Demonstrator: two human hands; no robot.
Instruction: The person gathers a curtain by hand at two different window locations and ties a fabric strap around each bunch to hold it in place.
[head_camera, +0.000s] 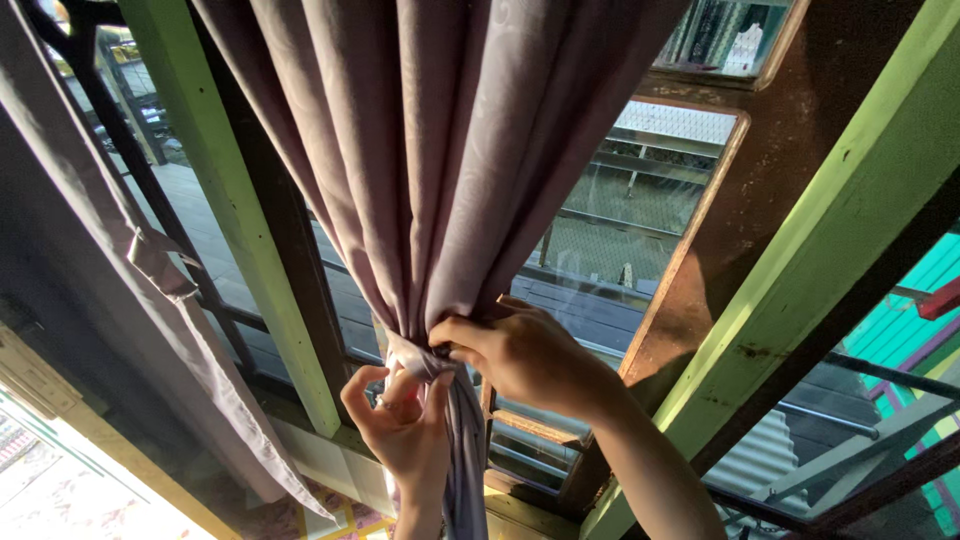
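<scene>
Up high, left hand (400, 425) and right hand (520, 355) both closed, gripping tie band (412, 357) around gathered mauve curtain (440, 150).

No packages, labels, signs or screens show in this view.
</scene>
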